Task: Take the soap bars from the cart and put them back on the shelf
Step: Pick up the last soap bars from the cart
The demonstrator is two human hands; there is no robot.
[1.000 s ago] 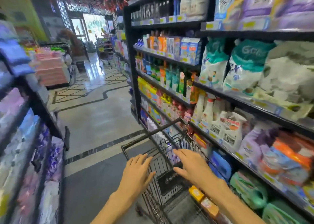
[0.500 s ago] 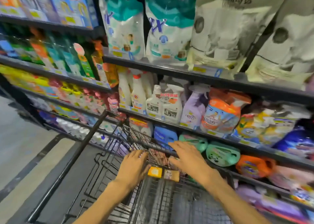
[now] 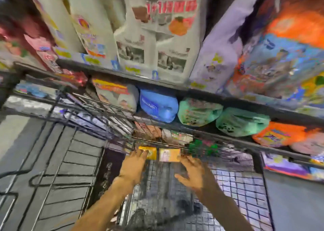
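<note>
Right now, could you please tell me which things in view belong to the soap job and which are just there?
Belongs to the job:
yellow soap bar
second soap bar
cart
left hand
right hand

Just there:
blue pack
green packs
white bottles

We see a blue pack lying beside two green packs, with white bottles and a lilac pouch above, all blurred.

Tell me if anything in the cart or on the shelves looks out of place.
Only the two soap bars: a yellow box and an orange box lie in the cart, not on a shelf. Both hands, left and right, reach toward them. Blur hides finer faults.
</note>
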